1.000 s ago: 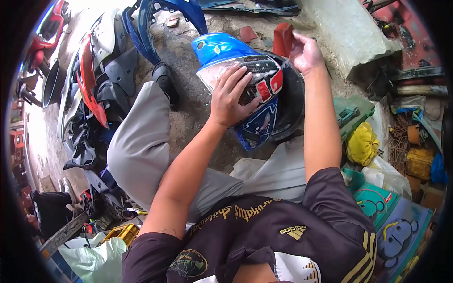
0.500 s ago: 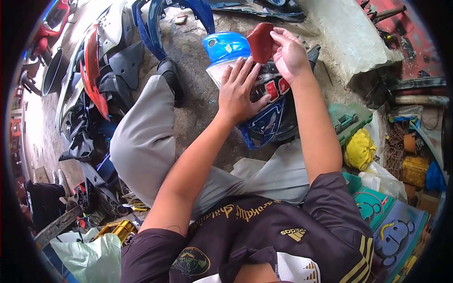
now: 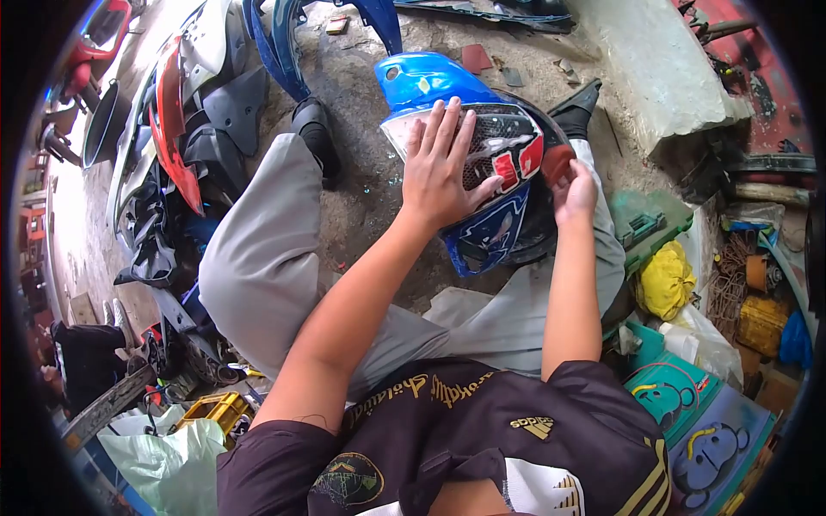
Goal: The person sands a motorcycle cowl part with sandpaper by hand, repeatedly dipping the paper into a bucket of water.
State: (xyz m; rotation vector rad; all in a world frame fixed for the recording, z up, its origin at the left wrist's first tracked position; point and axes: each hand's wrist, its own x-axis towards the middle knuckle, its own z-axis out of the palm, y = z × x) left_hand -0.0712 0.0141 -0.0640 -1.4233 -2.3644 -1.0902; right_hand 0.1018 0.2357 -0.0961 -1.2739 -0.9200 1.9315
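Note:
Between my legs lies a motorcycle body panel [image 3: 422, 82], glossy blue at the far end, with a white, black mesh and red decal in its middle and dark blue below. My left hand [image 3: 439, 172] rests flat on the decal area, fingers stretched out and thumb apart. At the panel's right edge, my right hand [image 3: 575, 193] pinches a folded reddish-brown piece of sandpaper [image 3: 557, 162]. The sandpaper overlaps the dark side of the panel in this view. Part of the decal is hidden under my left hand.
Red and grey scraps [image 3: 475, 58] lie on the concrete floor beyond the panel. A blue fairing [image 3: 288, 52] stands near my shoe. Further panels [image 3: 228, 112] pile up at left. A concrete block [image 3: 654, 77], yellow bag [image 3: 667, 275] and green case [image 3: 641, 219] are at right.
My right hand has moved down and toward me with the sandpaper, from above the panel's blue end to its right edge. My left hand stays flat on the panel.

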